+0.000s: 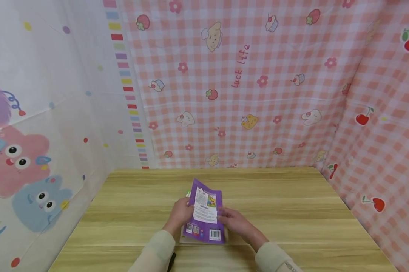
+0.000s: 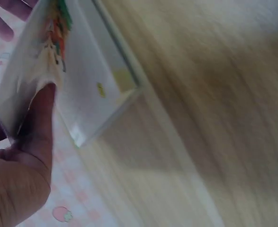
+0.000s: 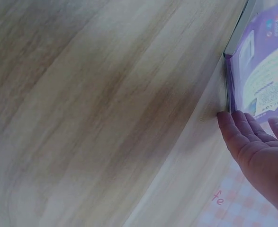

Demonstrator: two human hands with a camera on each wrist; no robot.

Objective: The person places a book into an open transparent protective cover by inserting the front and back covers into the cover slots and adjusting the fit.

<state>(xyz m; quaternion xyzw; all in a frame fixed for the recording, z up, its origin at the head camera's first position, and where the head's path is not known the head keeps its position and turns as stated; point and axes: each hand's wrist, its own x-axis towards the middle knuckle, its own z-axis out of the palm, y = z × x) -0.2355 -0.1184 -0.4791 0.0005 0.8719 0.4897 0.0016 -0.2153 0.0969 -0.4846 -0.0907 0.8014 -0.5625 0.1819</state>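
Observation:
A book with a purple back cover (image 1: 206,232), printed with a white text panel, a barcode and square codes, lies at the middle of the wooden table. My left hand (image 1: 182,213) pinches the raised left edge of this cover between thumb and fingers. In the left wrist view the thumb (image 2: 41,123) shows against the cover's inner side, and a whitish surface (image 2: 89,90) with a small yellow mark lies beneath. My right hand (image 1: 236,223) is at the book's right edge. Its fairly straight fingertips touch that edge in the right wrist view, with the thumb apart.
The wooden table (image 1: 279,196) runs back to a pink checked cloth (image 1: 231,113) hung behind it. A white cloth with cartoon figures (image 1: 48,113) hangs on the left, a cherry-printed checked one (image 1: 377,143) on the right. Something black (image 1: 172,261) shows beside the left sleeve.

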